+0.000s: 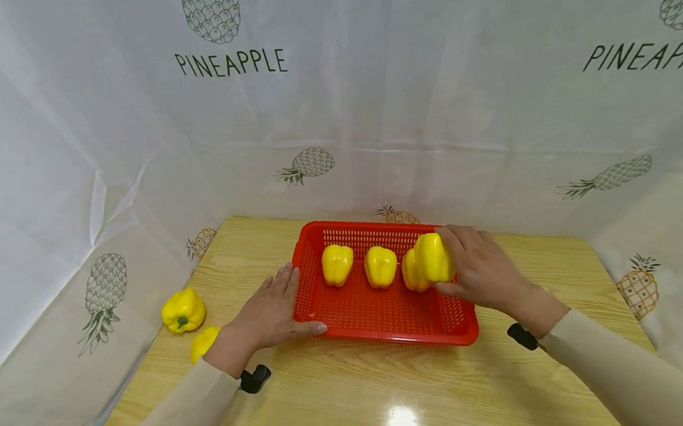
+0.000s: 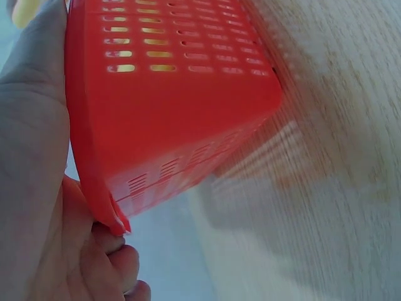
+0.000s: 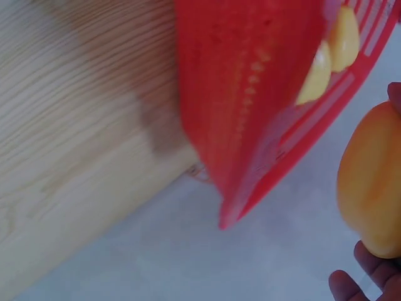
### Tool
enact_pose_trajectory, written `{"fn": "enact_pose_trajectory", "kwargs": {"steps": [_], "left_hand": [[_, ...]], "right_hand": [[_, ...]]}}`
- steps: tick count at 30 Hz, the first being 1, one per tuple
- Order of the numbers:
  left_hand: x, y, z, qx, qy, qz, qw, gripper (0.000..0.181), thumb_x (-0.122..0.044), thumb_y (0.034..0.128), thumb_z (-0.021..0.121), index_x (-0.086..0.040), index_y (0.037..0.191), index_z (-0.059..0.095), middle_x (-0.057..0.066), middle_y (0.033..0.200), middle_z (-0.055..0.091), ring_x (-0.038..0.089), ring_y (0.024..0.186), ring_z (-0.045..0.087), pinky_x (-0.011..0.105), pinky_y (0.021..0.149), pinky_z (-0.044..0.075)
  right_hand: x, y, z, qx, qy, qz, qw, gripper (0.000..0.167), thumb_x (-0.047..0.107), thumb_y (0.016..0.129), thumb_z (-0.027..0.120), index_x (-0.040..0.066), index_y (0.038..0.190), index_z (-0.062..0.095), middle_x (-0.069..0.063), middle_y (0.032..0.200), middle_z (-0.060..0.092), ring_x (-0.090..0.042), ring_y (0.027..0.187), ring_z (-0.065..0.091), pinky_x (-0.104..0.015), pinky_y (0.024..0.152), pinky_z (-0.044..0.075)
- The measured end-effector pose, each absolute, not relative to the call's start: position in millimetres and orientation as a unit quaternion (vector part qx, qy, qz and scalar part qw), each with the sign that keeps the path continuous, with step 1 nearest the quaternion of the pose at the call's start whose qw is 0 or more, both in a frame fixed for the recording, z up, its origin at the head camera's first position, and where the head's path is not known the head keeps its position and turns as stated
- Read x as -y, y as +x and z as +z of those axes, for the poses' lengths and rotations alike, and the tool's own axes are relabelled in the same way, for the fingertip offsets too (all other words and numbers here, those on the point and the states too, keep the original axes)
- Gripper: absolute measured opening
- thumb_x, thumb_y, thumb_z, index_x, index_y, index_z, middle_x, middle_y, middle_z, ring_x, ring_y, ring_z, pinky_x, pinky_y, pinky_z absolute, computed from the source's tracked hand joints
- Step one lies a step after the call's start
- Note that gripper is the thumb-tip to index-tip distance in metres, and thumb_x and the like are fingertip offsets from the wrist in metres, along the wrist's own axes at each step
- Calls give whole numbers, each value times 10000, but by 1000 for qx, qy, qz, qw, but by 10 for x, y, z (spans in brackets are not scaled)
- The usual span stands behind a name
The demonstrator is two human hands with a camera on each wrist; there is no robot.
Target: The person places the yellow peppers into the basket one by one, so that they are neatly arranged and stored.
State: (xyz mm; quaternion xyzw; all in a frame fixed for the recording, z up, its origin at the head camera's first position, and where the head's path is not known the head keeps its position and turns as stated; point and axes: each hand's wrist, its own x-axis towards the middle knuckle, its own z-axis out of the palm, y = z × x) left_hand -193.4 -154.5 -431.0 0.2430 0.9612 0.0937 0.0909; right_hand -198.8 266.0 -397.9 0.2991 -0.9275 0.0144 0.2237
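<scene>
A red plastic basket [image 1: 359, 331] with slotted walls stands on the wooden table. My left hand [image 1: 267, 309] grips its left end, thumb over the near rim and fingers along the left rim; the left wrist view shows fingertips bent over the basket's edge. Above the basket's right part, my right hand [image 1: 479, 268] holds a yellow bell pepper [image 1: 434, 257], which looks more orange in the right wrist view. Three more lie inside: a left pepper [image 1: 337, 265], a middle pepper [image 1: 380, 266] and a right pepper [image 1: 412, 272], partly hidden behind the held one.
Left of the basket, one yellow bell pepper [image 1: 183, 310] lies near the table's left edge. Another pepper [image 1: 204, 343] is partly covered by my left wrist. A white pineapple-print sheet [image 1: 398, 98] hangs around the back and sides of the wooden table [image 1: 335, 405].
</scene>
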Motion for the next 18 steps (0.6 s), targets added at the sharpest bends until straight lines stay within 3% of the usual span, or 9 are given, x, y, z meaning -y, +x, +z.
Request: {"fn": "enact_pose_trajectory", "kwargs": {"steps": [18], "left_hand": [[1533, -1921, -4287, -962, 240, 92, 94, 1334, -864, 835, 612, 70, 1657, 129, 259, 1749, 107, 411, 1629, 144, 578, 1317, 158]], "right_hand": [[-1698, -2148, -3830, 922, 360, -30, 136, 860, 603, 846, 779, -19, 1378, 512, -156, 1267, 621, -317, 1128, 609, -451, 1019, 565]]}}
